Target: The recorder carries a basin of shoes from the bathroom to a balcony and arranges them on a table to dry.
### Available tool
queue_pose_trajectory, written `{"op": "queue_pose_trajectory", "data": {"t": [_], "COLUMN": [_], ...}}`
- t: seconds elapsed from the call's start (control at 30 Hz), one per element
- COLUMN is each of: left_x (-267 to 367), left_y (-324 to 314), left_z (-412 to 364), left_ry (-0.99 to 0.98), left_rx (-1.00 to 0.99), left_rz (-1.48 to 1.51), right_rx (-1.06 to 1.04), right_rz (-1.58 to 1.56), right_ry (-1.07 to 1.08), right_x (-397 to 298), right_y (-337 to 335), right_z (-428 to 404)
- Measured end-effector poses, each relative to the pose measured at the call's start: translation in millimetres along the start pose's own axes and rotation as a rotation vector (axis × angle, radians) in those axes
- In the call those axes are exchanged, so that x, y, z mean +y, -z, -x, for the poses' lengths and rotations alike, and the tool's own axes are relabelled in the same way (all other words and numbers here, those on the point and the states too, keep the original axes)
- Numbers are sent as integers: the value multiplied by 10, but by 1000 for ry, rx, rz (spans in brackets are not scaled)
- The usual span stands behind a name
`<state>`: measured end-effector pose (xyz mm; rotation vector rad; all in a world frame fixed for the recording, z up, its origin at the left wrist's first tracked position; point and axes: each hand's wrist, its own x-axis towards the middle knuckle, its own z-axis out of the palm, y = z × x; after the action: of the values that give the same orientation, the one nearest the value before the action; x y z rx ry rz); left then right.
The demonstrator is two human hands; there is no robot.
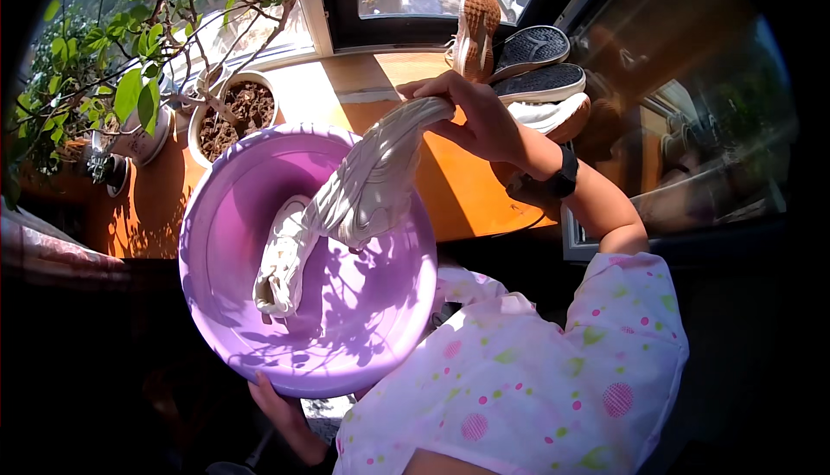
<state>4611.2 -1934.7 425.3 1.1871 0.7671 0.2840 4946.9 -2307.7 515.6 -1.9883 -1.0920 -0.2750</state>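
My right hand [476, 118], with a black band at the wrist, pinches the upper end of a wrinkled white fabric item [369, 183] and holds it raised over a purple plastic basin [207, 280]. The item narrows as if twisted. A second white crumpled part [282, 267] hangs or rests inside the basin; whether the two are one piece is hard to tell. At the basin's near rim my left hand [275, 404] supports it from below, most of its fingers hidden underneath. Leaf shadows fall across the basin's bottom.
A wooden sill [454, 196] runs along the window. Several shoes stand at its right, with a brown sole [476, 34] and dark soles [535, 53] showing. Potted soil [246, 112] and leafy branches [149, 40] crowd the left. An opened window pane [700, 131] is at right.
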Motion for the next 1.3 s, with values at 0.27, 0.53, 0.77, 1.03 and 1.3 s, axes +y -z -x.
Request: {"op": "queue_pose_trajectory", "data": {"t": [0.27,0.53,0.77,1.03,1.3], "left_x": [-27,-138,-97,-59,-57], "left_y": [118,256,207,166,153], "left_z": [49,-32,9,11,19], "left_ry": [-8,-48,-29,-21,-17], "left_rx": [25,17,36,56,71], "left_rz": [9,-23,-36,-53,-57], "right_rx": [343,281,205,383,559], "right_rz": [-350,-544,-713,-985,-1078], "right_ry": [-692,-1186,-1302,-1358,-1122], "right_x": [476,923,991,1064,1207], "right_y": [413,160,-126,-62,31], "right_z": [-36,242,311,300,56]}}
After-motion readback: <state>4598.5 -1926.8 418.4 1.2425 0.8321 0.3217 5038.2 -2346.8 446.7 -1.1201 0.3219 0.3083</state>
